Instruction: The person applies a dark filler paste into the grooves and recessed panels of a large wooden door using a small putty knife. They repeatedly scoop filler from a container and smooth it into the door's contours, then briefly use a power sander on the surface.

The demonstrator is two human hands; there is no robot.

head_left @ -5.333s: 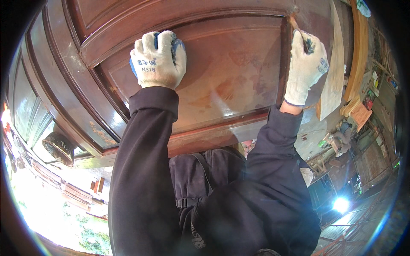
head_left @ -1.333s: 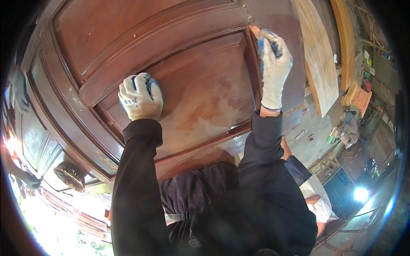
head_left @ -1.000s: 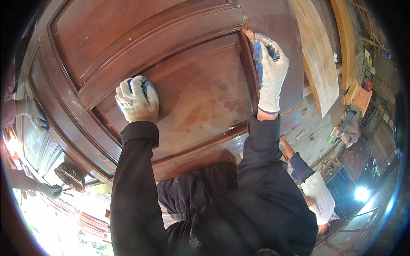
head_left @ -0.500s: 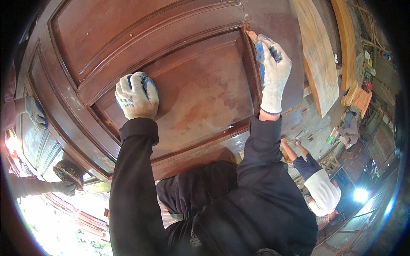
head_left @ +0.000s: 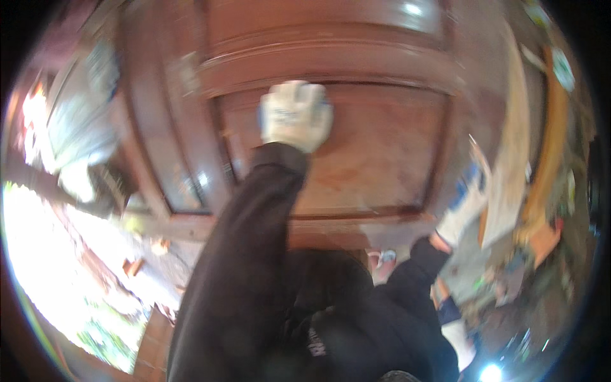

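Note:
A reddish-brown panelled wooden door (head_left: 375,159) lies in front of me. My left hand (head_left: 296,118), in a white glove with blue patches, rests on it at the upper left of the near panel, beside the raised moulding. Its fingers look laid on the wood, though motion blurs them. My right hand (head_left: 463,207), gloved alike, is off the door's right edge, beside a pale board. Its fingers pinch a thin reddish-brown strip (head_left: 480,156) that sticks up past the fingertips; blur hides what exactly it is.
A pale board (head_left: 509,153) and an orange-brown board (head_left: 552,146) stand along the right. A person (head_left: 457,337) is at the lower right, near a bright lamp (head_left: 491,372). A crumpled, translucent sheet (head_left: 83,121) shows at the left. Loose wood pieces (head_left: 133,266) lie lower left.
My right hand has left the panel's upper right corner and moved down and right with the strip. My left hand stays on the panel. The view has swung, and the co-worker's hands at left are gone.

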